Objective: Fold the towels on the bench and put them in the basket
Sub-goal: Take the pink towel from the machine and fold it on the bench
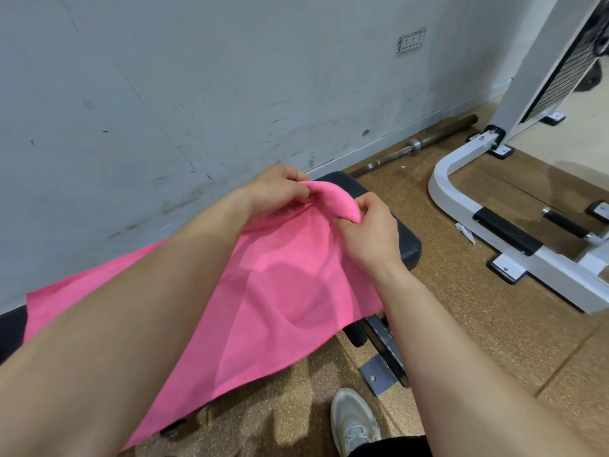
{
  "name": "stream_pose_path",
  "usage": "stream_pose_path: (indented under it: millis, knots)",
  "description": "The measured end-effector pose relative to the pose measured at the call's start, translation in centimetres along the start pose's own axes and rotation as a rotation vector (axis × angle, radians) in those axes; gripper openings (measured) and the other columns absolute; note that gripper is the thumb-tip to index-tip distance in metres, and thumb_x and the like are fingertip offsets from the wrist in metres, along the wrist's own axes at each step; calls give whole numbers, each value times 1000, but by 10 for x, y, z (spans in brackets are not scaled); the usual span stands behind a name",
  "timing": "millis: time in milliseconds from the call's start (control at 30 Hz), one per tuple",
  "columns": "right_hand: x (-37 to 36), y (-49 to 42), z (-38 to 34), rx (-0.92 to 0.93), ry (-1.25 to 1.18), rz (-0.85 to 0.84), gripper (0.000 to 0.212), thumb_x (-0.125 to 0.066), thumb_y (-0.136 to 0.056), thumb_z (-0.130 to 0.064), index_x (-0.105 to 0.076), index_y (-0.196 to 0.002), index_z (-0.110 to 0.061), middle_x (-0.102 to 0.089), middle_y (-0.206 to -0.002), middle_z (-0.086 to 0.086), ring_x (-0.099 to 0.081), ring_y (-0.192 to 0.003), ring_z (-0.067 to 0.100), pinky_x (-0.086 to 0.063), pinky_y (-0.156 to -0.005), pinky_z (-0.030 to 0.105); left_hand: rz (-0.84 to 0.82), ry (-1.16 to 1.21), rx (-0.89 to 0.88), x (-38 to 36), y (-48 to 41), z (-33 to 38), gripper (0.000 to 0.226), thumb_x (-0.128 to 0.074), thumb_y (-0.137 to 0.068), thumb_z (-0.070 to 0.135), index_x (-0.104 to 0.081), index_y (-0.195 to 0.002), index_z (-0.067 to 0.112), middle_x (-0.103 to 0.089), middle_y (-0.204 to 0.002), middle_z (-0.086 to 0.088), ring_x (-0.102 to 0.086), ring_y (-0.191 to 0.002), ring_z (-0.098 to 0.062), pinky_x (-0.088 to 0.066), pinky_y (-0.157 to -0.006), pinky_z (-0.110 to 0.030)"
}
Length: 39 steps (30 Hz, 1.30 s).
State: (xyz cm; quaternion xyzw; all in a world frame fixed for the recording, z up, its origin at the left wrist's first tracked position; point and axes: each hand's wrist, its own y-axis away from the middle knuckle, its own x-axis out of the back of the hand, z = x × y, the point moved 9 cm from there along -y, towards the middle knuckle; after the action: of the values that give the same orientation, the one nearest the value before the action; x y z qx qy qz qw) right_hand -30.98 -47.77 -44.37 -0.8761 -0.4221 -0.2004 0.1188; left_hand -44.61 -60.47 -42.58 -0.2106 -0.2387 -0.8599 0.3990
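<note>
Presently on view, item by item.

Bright pink terry-cloth towel (pixel 280 291): spread over the bench, its near side hanging off the front edge toward the floor, its far end lifted into a raised hump between the two hands. One corner reaches left along the bench, close to the wall.

Black padded vinyl workout bench (pixel 408 242): runs along the wall, with only its rounded right end and a strip at the far left uncovered. Part of its dark metal foot shows beneath the towel's hanging edge.

Left hand (pixel 276 188): fingers curled, pinching the far end of the towel on the wall side.

Right hand (pixel 369 232): fingers curled, pinching the same raised fold at its right end, just beside the left hand.

Grey scuffed painted wall (pixel 197 94): directly behind the bench, bearing a small metal socket plate (pixel 411 41) high up.

Long steel barbell bar (pixel 428 140): lies on the floor against the foot of the wall, beyond the bench end.

White tubular steel gym-machine frame (pixel 461 199): stands on the floor to the right, well apart from the bench.

Brown speckled rubber floor (pixel 461 308): under everything.

Pale grey sports shoe (pixel 354 420): on the floor near the bench foot.
</note>
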Motion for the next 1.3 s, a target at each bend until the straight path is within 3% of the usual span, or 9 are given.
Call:
stream_pose_path:
  millis: [133, 333, 533, 733, 867, 967, 1067, 1200, 1300]
  knots:
    - [4, -2, 0, 4, -55, 21, 23, -72, -86, -31, -54, -75, -21, -60, -70, -7, -53, -62, 9, -40, -55, 32, -3, 30, 42, 1, -2, 1, 21, -60, -85, 30, -68, -80, 11, -58, -66, -2, -42, -53, -14, -34, -46, -22]
    - [-8, -4, 4, -9, 0, -96, 14, -76, -77, -27, -63, -81, -23, -63, -73, -8, -58, -67, 10, -38, -54, 28, 260, -373, -139, 18, -13, 15, 21, -65, -79, 9, -72, -77, 29, -72, -83, 7, -66, -84, -11, -50, -77, -24]
    - [-6, -1, 15, -69, 161, -232, 11, -70, -79, -18, -61, -86, -19, -61, -80, -7, -59, -74, 14, -44, -58, 31, 452, -396, -230, 26, -25, 31, 22, -56, -94, 16, -71, -108, 23, -72, -103, 0, -64, -98, -19, -48, -94, -31]
    - [35, -5, 29, -123, 368, -56, 22, -54, -95, -47, -58, -92, -25, -65, -91, -5, -62, -88, 23, -52, -79, 41, 536, 39, -158, 21, -49, 19, 24, -49, -95, 6, -67, -89, 21, -68, -65, -2, -65, -54, -10, -59, -75, -32]
    - [56, -13, 33, -86, 224, 135, 22, -55, -98, -31, -58, -119, -26, -66, -114, -1, -62, -108, 24, -51, -92, 45, 599, -21, -169, 17, -58, 24, 21, -54, -95, 9, -72, -100, 19, -73, -93, -1, -68, -89, -17, -48, -88, -19]
    - [55, -16, 31, -41, 338, 163, 46, -52, -96, -19, -47, -141, -24, -58, -128, 4, -53, -121, 28, -45, -100, 48, 508, -120, -185, 4, -66, 26, 40, -53, -94, 11, -59, -133, 16, -62, -134, -5, -60, -120, -21, -39, -105, -22]
    - [41, -13, 22, -10, 506, 56, 57, -51, -96, -23, -37, -151, -23, -44, -146, 6, -41, -131, 32, -37, -107, 47, 360, -307, -198, -15, -63, 15, 59, -54, -93, 18, -39, -150, 18, -43, -152, -8, -48, -134, -27, -38, -113, -40]
    - [1, -1, 3, 143, 602, -144, 58, -48, -97, -31, -37, -152, -18, -36, -157, 5, -36, -140, 30, -29, -117, 46, 302, -542, -157, -30, -37, -18, 50, -51, -96, 25, -46, -144, 11, -46, -149, -13, -43, -137, -29, -33, -114, -37]
    - [-38, 11, 5, 197, 689, -350, 69, -42, -98, -44, -19, -159, -22, -15, -167, 8, -16, -152, 29, -13, -124, 47, 248, -658, -41, -35, -29, -51, 63, -39, -101, 43, -30, -153, 9, -27, -160, -16, -26, -147, -30, -21, -121, -42]
